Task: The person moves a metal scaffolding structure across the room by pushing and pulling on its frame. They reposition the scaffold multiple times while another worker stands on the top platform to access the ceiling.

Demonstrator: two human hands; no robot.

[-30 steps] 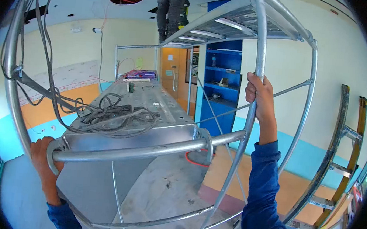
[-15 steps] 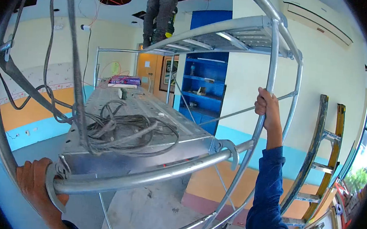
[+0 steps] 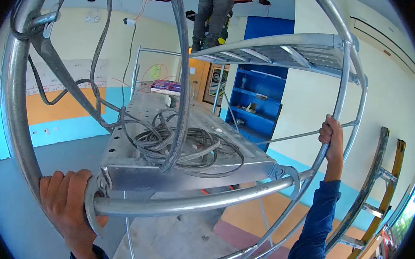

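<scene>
Left hand (image 3: 65, 204) wraps the joint of left post (image 3: 16, 97) and bar (image 3: 202, 203), by the platform's (image 3: 257, 170) near-left corner. Left hook (image 3: 89, 205) sits right beside that grip; can't tell if fingers touch it. Pinch risk if the hook shifts under load. Hanging cable (image 3: 184, 89) drops in front of the platform's near edge; could snag an arm swung inward, and it splits the room above the bar. Coil (image 3: 206, 151) lies on the platform toward the near edge; a jolt could slide it over, no raised lip seen. Person (image 3: 213, 19) stands on upper deck's (image 3: 295, 39) far end; a hard pull could upset their footing. Right hook (image 3: 296, 183) curls over the bar outside the near-right corner. Right hand (image 3: 333, 136) is closed around right post (image 3: 343, 83), above the bar. Some side room between right sleeve (image 3: 313, 233) and ladder (image 3: 373, 209).
</scene>
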